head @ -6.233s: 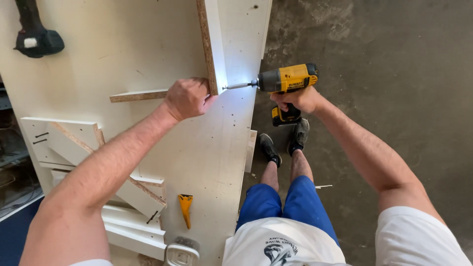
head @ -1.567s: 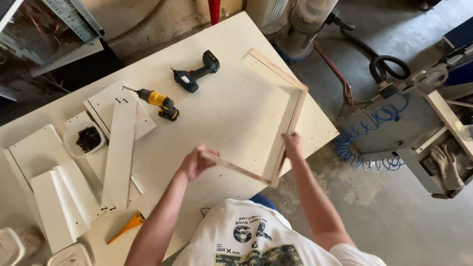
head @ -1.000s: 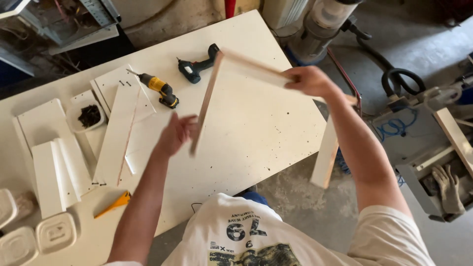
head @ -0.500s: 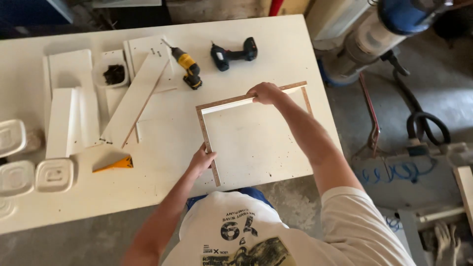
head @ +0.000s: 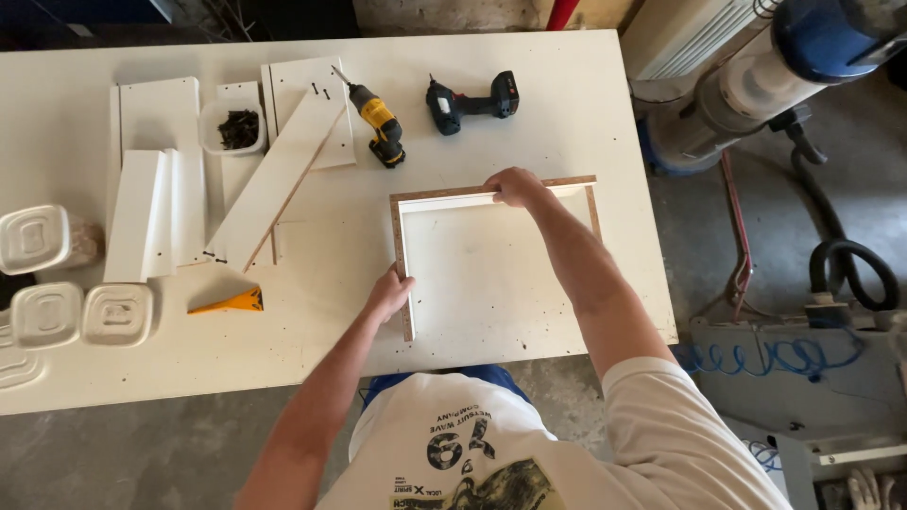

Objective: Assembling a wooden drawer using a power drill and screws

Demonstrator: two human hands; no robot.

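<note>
A three-sided frame of white boards with raw chipboard edges (head: 444,196) stands on edge on the white worktable (head: 567,85), open toward me. My left hand (head: 389,295) grips the near end of its left board. My right hand (head: 515,186) holds the top edge of the far board. A yellow drill (head: 380,124) and a dark teal drill (head: 470,101) lie beyond the frame.
Loose white boards (head: 274,178) and a small tub of dark screws (head: 236,127) lie at the left. A yellow wedge-shaped tool (head: 230,303) and several lidded plastic tubs (head: 113,313) sit near the left edge. A dust extractor (head: 756,85) and hoses (head: 855,274) stand right of the table.
The frame was lifted and turned in the air, then set down on the table. Both hands have stayed on it and the view has steadied over the table.
</note>
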